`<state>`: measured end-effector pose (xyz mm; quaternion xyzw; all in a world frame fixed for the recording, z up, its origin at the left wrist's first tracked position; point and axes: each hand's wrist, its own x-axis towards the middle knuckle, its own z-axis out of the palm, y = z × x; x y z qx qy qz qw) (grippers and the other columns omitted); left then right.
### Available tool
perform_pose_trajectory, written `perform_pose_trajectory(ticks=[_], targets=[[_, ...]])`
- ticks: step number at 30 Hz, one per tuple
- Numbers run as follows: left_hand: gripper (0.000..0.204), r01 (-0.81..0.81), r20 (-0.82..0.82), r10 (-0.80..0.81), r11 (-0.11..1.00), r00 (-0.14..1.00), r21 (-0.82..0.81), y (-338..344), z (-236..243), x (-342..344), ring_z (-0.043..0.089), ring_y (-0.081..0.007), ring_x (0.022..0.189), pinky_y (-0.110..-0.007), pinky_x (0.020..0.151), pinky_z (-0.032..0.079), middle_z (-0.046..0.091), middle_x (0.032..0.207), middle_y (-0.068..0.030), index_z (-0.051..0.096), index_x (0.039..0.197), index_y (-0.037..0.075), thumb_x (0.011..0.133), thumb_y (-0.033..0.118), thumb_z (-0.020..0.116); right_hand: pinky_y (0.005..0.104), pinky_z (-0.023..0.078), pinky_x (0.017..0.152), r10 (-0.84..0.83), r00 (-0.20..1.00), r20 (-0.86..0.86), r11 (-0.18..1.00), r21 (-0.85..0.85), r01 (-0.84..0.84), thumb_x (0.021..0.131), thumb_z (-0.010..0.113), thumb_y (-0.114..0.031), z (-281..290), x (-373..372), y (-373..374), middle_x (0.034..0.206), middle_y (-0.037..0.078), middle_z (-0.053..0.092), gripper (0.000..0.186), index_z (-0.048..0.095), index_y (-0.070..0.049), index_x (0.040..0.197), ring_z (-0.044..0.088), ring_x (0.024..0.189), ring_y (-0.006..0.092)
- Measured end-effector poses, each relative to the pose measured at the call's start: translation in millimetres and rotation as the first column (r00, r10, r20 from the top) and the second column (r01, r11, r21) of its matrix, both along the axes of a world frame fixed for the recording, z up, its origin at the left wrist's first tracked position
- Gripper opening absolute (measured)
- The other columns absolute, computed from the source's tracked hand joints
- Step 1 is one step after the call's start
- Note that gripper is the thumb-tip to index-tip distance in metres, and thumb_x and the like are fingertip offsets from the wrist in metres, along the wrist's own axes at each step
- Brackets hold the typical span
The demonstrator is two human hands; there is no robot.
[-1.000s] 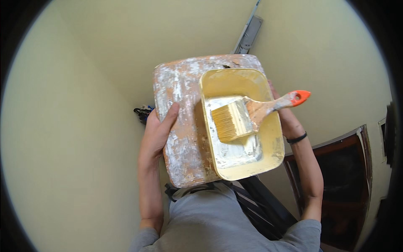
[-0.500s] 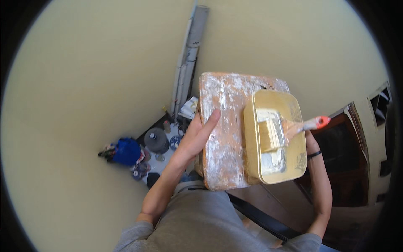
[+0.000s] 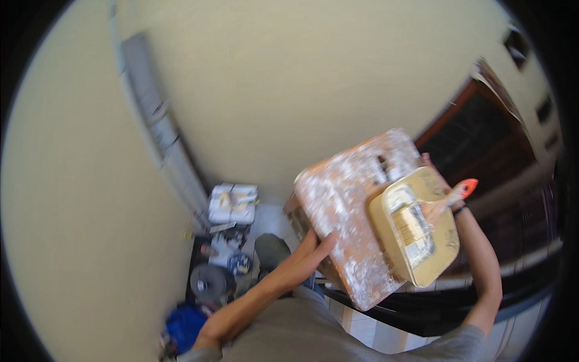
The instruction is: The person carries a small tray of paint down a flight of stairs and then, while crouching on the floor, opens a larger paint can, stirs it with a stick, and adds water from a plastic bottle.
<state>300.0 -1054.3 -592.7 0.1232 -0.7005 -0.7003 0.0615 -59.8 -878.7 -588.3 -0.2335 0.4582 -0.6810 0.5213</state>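
Observation:
A stool (image 3: 356,217), its flat top mottled with white and orange-brown paint, is held tilted in front of me. My left hand (image 3: 310,247) grips its left edge, thumb over the top. My right hand (image 3: 439,175) is closed on the far right edge, partly hidden behind the tub. The pale yellow plastic tub (image 3: 445,247) rests on the top's right part. A paintbrush lies in it, pale bristles down inside, orange-tipped handle (image 3: 468,186) over the rim. The picture is slightly blurred.
Grey pipes (image 3: 151,102) run down the wall at left. A white bundle (image 3: 232,202), a grey round container (image 3: 208,280), small items and a blue bag (image 3: 184,323) stand on the floor below. A dark wood-framed door or window (image 3: 470,127) and black railing (image 3: 416,320) are at right.
My view has swung, bringing the floor and more of the doorway in. The stool, tub and brush have moved right and down in view and rotated, still held by both hands.

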Motion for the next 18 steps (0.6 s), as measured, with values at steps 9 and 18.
perform_pose_trajectory(ticks=[9, 18], targets=[[0.102, 0.123, 0.173, -0.288, 0.774, 0.942, 0.621, -63.8, -10.4, -20.5, 0.03, -0.0296, 0.153, -0.055, 0.122, 0.028, 0.032, 0.166, -0.0087, 0.014, 0.165, 0.015, 0.093, 0.083, 0.038, 0.0373, 0.056, 0.09, -0.039, 0.781, -0.623, 0.759, 0.49, 0.428, 0.089, 0.033, -0.091, 19.1, 7.8, -2.1, 0.109, 0.018, 0.073, 0.106, 0.074, 0.003, 0.116, 0.07, 0.102, 0.0244], [0.092, 0.228, 0.315, -0.635, 0.623, 0.705, 0.748, -109.3, -63.6, -56.0, 0.028, -0.0312, 0.154, -0.057, 0.123, 0.025, 0.033, 0.166, -0.0088, 0.017, 0.164, 0.013, 0.098, 0.068, 0.051, 0.0442, 0.043, 0.113, -0.018, 0.863, -0.505, 0.607, 0.681, 0.411, 0.093, 0.029, -0.087, -59.5, 28.3, 39.9, 0.136, 0.029, 0.063, 0.106, 0.058, 0.003, 0.141, 0.06, 0.128, 0.0381]])
